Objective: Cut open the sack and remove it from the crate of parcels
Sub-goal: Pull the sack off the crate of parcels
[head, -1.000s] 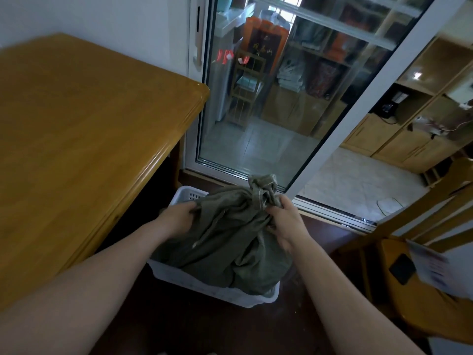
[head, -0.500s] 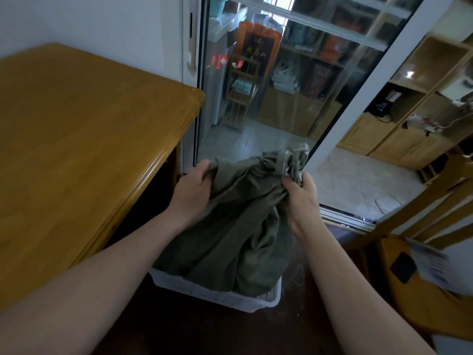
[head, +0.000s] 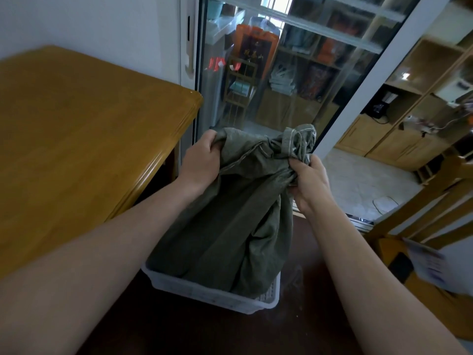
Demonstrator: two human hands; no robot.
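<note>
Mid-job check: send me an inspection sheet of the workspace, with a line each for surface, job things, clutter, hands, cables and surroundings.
Surface: dark floor; the crate stands on it.
Job's things: green sack, bunched at the neck, no cut seen, lower part inside the white crate; parcels hidden.
Clutter: a dark flat thing, perhaps a phone, and a blurred printed sheet at the chair.
Hands: left hand grips the sack's top fold; right hand grips just below the neck.
Cables: thin cord on the far cabinet; nothing seen near the crate.
Surroundings: wooden table at left, glass door behind the crate.
</note>
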